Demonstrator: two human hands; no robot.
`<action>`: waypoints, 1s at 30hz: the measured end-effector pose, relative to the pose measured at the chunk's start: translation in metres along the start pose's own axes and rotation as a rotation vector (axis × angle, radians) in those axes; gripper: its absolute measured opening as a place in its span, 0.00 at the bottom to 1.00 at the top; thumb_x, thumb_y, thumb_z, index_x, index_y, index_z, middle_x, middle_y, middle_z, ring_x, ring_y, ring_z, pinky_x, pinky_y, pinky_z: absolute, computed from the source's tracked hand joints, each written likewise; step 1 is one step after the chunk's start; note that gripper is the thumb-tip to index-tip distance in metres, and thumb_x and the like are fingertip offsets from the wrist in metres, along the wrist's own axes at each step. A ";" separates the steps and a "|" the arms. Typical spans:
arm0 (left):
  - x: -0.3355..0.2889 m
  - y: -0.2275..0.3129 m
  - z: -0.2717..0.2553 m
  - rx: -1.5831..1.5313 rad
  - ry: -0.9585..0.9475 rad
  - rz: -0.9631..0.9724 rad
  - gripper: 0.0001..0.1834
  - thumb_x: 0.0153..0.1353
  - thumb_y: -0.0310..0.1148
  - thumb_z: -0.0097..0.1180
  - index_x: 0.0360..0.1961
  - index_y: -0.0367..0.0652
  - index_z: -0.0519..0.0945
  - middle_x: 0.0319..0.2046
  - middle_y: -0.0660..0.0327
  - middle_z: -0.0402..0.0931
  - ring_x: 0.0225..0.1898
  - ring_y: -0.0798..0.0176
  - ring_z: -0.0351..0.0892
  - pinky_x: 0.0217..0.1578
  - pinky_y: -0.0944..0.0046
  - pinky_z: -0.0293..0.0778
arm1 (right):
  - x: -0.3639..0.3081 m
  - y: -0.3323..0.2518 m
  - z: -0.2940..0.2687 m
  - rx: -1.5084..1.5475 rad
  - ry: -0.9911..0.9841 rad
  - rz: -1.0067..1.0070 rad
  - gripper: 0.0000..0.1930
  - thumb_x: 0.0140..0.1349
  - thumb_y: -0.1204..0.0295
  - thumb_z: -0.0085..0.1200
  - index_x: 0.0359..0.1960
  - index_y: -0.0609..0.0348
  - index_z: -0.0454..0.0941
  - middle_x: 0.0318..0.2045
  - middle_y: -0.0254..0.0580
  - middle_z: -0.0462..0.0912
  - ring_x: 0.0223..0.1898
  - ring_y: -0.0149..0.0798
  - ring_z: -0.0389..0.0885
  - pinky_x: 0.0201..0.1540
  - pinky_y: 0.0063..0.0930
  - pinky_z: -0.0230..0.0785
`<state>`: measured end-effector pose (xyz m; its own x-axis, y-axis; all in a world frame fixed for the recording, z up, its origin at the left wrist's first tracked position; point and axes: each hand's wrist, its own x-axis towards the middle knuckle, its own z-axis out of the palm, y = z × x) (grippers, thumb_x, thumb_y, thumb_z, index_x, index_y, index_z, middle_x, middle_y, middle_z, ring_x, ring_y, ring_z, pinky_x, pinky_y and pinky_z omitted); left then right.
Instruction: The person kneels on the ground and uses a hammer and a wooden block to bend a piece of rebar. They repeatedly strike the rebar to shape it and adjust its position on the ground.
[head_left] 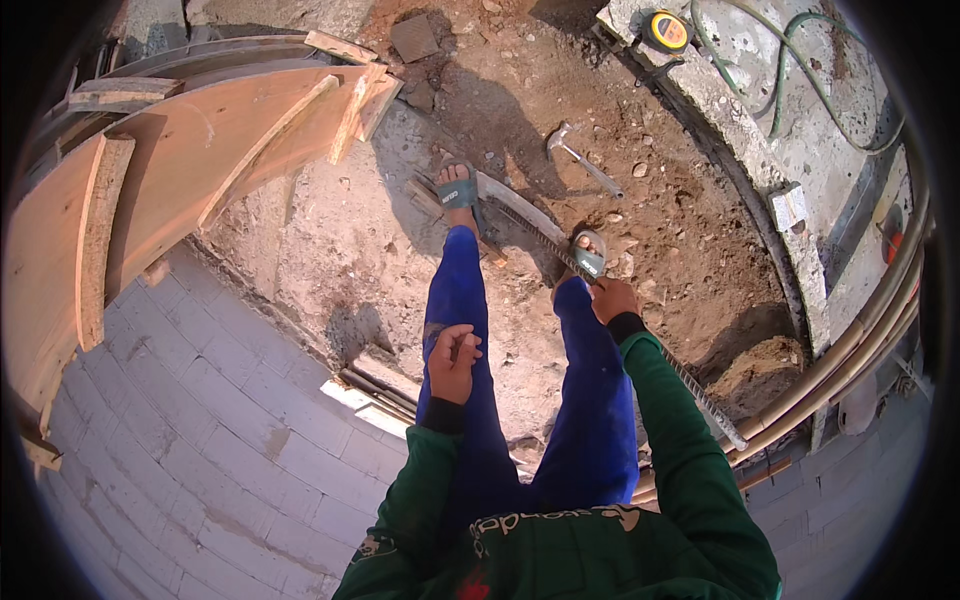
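My right hand point(614, 299) is closed around a long ribbed steel bar point(705, 388). The bar slants past my right foot, its near end reaching beyond my right forearm. My left hand point(452, 364) hovers over my left leg, fingers curled in, and nothing shows in it. Beyond my right foot lies a claw hammer point(592, 168) on the dirt, its head pointing away to the left. A curved pale strip point(515, 205) lies between my sandalled feet, alongside the far part of the bar.
Curved plywood formwork point(215, 150) with wooden ribs stands at left, beside a grey block wall point(230, 410). On the concrete ledge point(765, 150) at right are a tape measure point(667, 31) and a green hose point(795, 60). Long curved pipes point(850, 375) run along the right; loose soil point(690, 220) surrounds my feet.
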<state>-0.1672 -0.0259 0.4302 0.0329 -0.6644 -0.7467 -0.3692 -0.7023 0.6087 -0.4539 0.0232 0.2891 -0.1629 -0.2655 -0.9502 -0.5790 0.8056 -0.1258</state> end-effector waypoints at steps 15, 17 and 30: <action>0.155 0.004 0.016 0.092 -0.554 -0.495 0.18 0.70 0.41 0.52 0.54 0.40 0.73 0.39 0.56 0.80 0.35 0.66 0.81 0.36 0.66 0.77 | -0.052 -0.079 -0.002 -0.015 0.079 0.146 0.13 0.66 0.61 0.49 0.47 0.50 0.78 0.35 0.54 0.84 0.42 0.58 0.82 0.45 0.53 0.71; 0.162 -0.008 0.037 0.031 -0.605 -0.621 0.22 0.70 0.44 0.52 0.56 0.38 0.71 0.41 0.53 0.80 0.36 0.62 0.82 0.39 0.63 0.79 | -0.058 -0.090 0.004 -0.026 0.081 0.174 0.13 0.66 0.61 0.49 0.48 0.50 0.78 0.35 0.54 0.84 0.41 0.59 0.82 0.45 0.53 0.71; 0.222 -0.150 0.198 0.089 -0.309 -0.900 0.33 0.70 0.53 0.46 0.60 0.31 0.62 0.42 0.52 0.77 0.44 0.54 0.82 0.38 0.52 0.83 | 0.030 0.098 0.128 0.157 0.325 -0.255 0.15 0.66 0.65 0.53 0.53 0.48 0.77 0.35 0.51 0.83 0.36 0.55 0.82 0.36 0.47 0.75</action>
<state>-0.2883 -0.0172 0.1204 0.0972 0.2208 -0.9705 -0.3950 -0.8864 -0.2413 -0.4132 0.1620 0.2117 -0.2878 -0.5989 -0.7473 -0.5087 0.7568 -0.4106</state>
